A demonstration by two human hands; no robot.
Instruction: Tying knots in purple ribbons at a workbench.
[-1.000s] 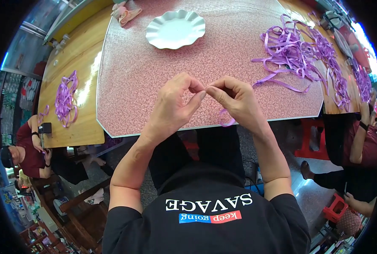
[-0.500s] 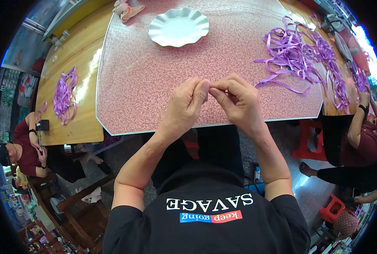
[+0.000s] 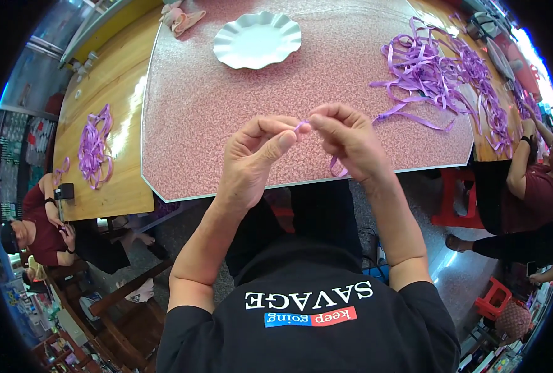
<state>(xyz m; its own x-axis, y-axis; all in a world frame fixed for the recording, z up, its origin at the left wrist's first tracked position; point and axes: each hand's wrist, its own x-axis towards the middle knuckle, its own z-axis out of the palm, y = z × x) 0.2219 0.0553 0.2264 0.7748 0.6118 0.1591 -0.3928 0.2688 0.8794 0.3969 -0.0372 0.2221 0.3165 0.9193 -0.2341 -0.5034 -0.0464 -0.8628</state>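
Observation:
A narrow purple ribbon runs between my two hands above the near part of the table. My right hand pinches it between thumb and fingertips, and a loop hangs below that palm. At the fingertips of my left hand a short bit of the ribbon shows, gripped by the fingers, with the thumb resting a little nearer to me. The fingertips of both hands almost meet. The rest of the ribbon is hidden in my right palm.
A pale scalloped plate lies on the pink speckled table mat. Tangled purple ribbons spread at right; a smaller bundle lies left. A crumpled cloth sits far left. People sit at both sides, near red stools.
My hands have moved slightly apart from their pinch together. The purple ribbon now shows between the fingertips and as a loop under my right hand.

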